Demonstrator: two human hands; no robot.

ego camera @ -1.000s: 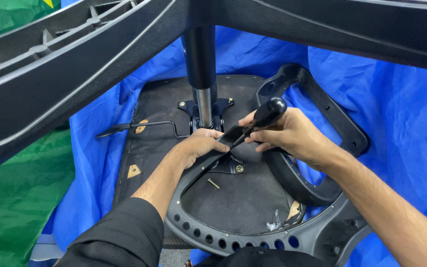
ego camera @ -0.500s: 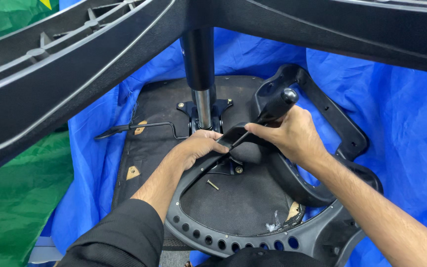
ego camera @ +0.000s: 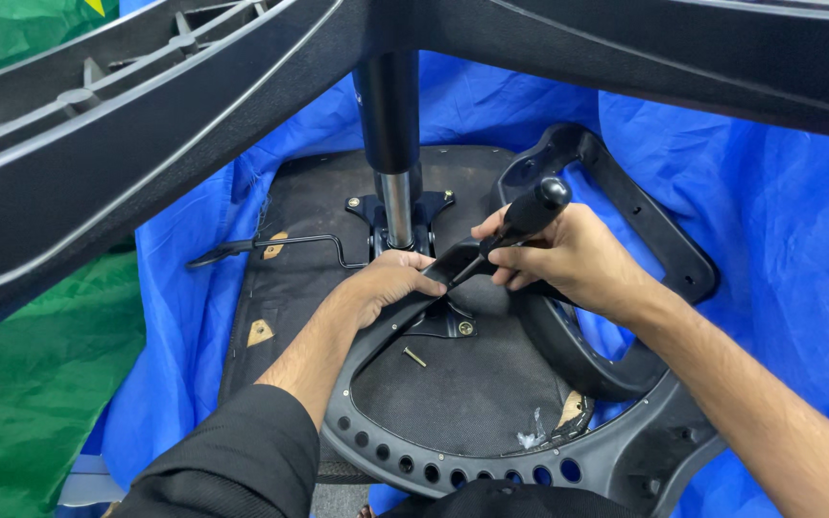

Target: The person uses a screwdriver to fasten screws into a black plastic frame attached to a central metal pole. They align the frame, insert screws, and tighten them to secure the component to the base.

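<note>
Screwdriver (ego camera: 520,225) sat clenched in right hand (ego camera: 568,264), tip angled down at bracket (ego camera: 443,321) on upturned chair seat (ego camera: 453,384), while left hand (ego camera: 390,283) pressed flat, fingers closed over armrest frame (ego camera: 386,336) to steady it.

Count, head view:
- hands: 2, left hand (ego camera: 390,283), right hand (ego camera: 568,259)
- screwdriver (ego camera: 515,225): 1, centre
- loose screw (ego camera: 414,357): 1, lower centre
- armrest (ego camera: 616,259): 1, right
- gas cylinder (ego camera: 390,153): 1, upper centre
- lever (ego camera: 271,246): 1, left
- blue sheet (ego camera: 779,249): 1
- green sheet (ego camera: 31,384): 1
</note>
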